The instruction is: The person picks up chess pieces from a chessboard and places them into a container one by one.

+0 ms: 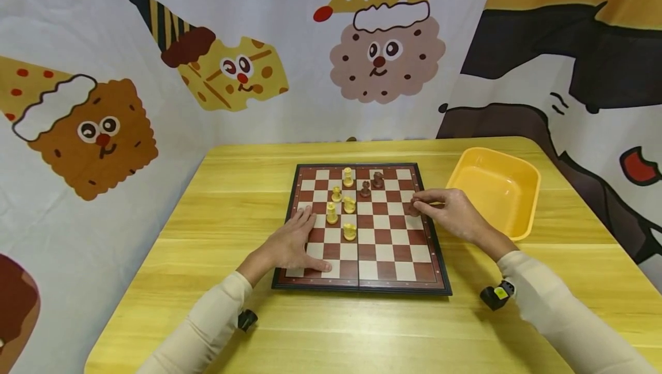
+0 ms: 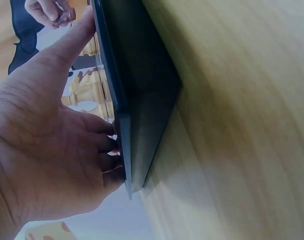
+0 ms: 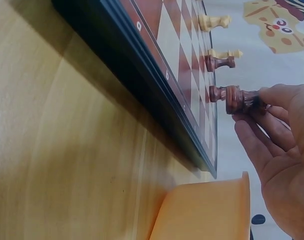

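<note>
A chessboard [image 1: 372,270] with brown and cream squares lies on the table. My left hand [image 1: 295,242] rests on its left side with the fingers and thumb spread. Over the board's right edge, my right hand [image 1: 452,213] pinches a dark brown chess piece [image 3: 235,100] between thumb and fingers; its top is covered by them. Several cream pieces stand left of the fold, among them a cream knight [image 1: 350,232] and a taller cream piece [image 1: 331,213]. Two brown pieces stand towards the far side, a brown knight [image 1: 378,180] and another brown piece [image 1: 365,189].
A yellow plastic tub [image 1: 532,201] sits to the right of the board, behind my right forearm. The wood-grain table [image 1: 217,190] extends around the board. A curtain [image 1: 289,121] with cartoon prints hangs at the back and sides.
</note>
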Motion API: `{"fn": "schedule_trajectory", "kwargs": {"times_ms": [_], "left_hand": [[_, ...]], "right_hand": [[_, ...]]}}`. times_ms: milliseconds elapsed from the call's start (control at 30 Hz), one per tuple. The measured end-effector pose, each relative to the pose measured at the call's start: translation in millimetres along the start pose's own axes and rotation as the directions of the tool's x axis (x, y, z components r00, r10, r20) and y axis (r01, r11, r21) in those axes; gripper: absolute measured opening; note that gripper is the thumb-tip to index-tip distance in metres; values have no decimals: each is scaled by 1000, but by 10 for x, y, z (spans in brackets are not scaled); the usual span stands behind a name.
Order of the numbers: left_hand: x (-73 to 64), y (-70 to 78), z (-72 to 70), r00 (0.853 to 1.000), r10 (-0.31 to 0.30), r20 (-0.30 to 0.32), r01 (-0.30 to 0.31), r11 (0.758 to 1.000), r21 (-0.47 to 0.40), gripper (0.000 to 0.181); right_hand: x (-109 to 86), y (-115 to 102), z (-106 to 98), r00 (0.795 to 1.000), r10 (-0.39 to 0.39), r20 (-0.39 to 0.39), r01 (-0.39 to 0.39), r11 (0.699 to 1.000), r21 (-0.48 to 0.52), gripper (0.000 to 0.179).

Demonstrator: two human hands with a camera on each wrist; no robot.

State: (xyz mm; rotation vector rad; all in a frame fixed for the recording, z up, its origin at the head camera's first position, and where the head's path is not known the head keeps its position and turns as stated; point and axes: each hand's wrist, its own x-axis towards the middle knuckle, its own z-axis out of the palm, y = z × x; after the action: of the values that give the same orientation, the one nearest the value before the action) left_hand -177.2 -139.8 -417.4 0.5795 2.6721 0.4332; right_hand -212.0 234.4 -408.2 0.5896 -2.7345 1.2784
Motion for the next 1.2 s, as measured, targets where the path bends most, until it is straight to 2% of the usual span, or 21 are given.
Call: {"fn": "schedule_trajectory", "kwargs": {"times_ms": [233,533,867,1200], "left_hand": [[1,-3,1,1000,5,-2,-6,1000,-7,127],[0,-4,-10,1000,11,-8,-11,1000,-7,126],[-8,0,2,1000,7,-1,-7,1000,-7,126],[2,-6,2,1000,10,7,-11,1000,3,126]], "right_hand": [[-3,12,-35,1000,-3,-13,2,1000,-16,26],[-27,15,-88,999,39,-17,-40,998,-39,29],[-63,32,-130,999,32,-24,-33,999,-33,28],[-86,16,-266,999,30,-42,-31,1000,-5,33]]}}
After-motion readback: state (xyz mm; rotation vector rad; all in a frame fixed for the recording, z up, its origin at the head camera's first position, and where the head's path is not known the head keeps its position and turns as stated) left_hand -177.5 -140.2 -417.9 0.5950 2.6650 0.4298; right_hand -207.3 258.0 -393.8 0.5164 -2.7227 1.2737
